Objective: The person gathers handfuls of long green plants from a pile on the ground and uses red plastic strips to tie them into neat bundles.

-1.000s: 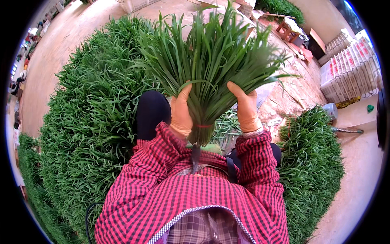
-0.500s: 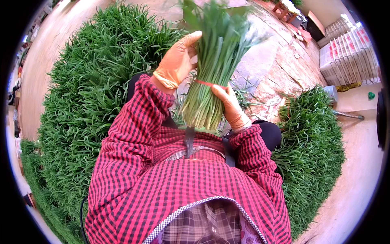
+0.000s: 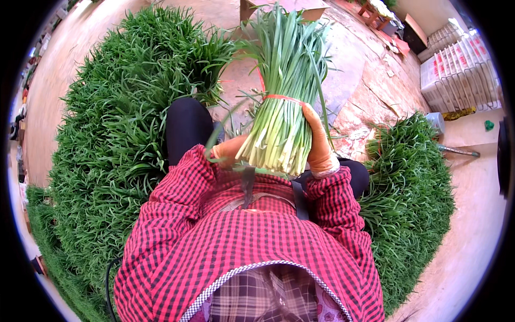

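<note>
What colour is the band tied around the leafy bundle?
Orange-red: the band shows best in the head view, around the middle of the bundle.

The person wears a red-and-black checked cloth smock [image 3: 252, 236] with long sleeves [image 3: 340, 193] and black-and-white checked trim [image 3: 268, 262], a brownish plaid garment [image 3: 260, 295] beneath, plain orange gloves [image 3: 320, 145] and black trousers [image 3: 188, 129].

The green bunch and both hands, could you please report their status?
Right hand holding green bunch at its right side. Left hand partly hidden by stem ends, grip unclear. Red band around bunch. Nothing visibly blocking.
</note>
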Tool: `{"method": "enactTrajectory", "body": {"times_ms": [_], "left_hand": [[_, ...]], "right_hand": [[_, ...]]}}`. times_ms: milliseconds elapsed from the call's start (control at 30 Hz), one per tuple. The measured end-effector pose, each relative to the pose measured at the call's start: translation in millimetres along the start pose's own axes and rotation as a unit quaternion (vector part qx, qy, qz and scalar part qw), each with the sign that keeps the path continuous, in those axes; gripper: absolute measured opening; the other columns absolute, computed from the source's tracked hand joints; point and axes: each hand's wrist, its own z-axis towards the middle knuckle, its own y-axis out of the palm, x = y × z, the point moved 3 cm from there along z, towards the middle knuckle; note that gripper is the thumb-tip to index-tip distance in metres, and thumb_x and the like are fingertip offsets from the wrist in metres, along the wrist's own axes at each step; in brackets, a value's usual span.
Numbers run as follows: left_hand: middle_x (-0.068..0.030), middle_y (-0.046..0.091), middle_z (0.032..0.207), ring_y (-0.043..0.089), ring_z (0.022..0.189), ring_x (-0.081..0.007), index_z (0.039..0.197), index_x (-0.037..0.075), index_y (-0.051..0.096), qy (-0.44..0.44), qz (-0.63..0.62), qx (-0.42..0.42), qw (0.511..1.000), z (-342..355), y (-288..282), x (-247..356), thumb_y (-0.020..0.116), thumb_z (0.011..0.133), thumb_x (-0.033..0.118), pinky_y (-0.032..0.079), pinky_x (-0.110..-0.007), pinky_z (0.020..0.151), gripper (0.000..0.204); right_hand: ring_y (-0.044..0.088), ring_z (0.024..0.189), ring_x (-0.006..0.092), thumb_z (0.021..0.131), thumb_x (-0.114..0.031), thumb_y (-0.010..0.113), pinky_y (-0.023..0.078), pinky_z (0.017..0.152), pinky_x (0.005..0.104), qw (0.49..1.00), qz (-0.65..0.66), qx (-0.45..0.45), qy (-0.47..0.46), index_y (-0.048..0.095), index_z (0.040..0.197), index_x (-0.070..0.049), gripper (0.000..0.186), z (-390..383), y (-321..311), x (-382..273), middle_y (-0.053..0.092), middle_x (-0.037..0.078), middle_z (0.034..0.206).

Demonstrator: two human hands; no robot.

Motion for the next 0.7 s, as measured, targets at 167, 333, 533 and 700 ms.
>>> {"method": "enactTrajectory", "body": {"times_ms": [167, 333, 533, 700], "left_hand": [[-0.0151, 0.058, 0.133, 0.057, 0.121, -0.0266, 0.144, 0.006, 0.042, 0.152, 0.202, 0.111, 0.961, 27.1, 51.9, 45.0, 0.039, 0.098, 0.059, 0.046, -0.040, 0.104, 0.070], [-0.0249, 0.059, 0.126, 0.060, 0.113, -0.0404, 0.142, 0.007, 0.043, 0.226, 0.076, 0.018, 0.971, 50.8, 57.1, 66.1, 0.045, 0.082, 0.081, 0.050, -0.055, 0.096, 0.095], [-0.0095, 0.070, 0.101, 0.067, 0.084, -0.0231, 0.113, 0.009, 0.064, 0.305, -0.010, 0.110, 0.946, 26.4, 41.5, 75.3, 0.055, 0.092, 0.055, 0.057, -0.039, 0.079, 0.051], [-0.0097, 0.069, 0.111, 0.067, 0.096, -0.0238, 0.121, 0.009, 0.062, 0.327, 0.001, 0.080, 0.942, 17.7, 40.9, 76.9, 0.054, 0.095, 0.048, 0.056, -0.040, 0.087, 0.048]], "right_hand": [[0.063, 0.106, 0.0170, 0.097, -0.036, 0.055, 0.049, 0.096, 0.0324, 0.997, 0.052, -0.028, 0.042, 0.054, 0.131, -0.004, 0.046, -5.7, 17.3, 5.6, 0.065, 0.008, 0.120], [0.054, 0.110, 0.0106, 0.099, -0.037, 0.057, 0.042, 0.099, 0.0273, 0.992, -0.064, 0.008, 0.106, 0.056, 0.131, -0.006, 0.044, 7.5, 4.0, 16.3, 0.060, 0.002, 0.122], [0.061, 0.071, 0.0069, 0.086, -0.019, 0.074, 0.052, 0.067, 0.0260, 0.809, -0.559, 0.066, -0.170, 0.068, 0.101, -0.005, 0.021, -1.2, 35.9, -30.6, 0.066, 0.002, 0.080], [0.064, 0.071, 0.0253, 0.078, -0.018, 0.075, 0.052, 0.063, 0.0352, 0.530, -0.771, -0.023, -0.352, 0.066, 0.108, -0.011, 0.032, 12.3, 108.2, -22.4, 0.062, 0.007, 0.087]]}}
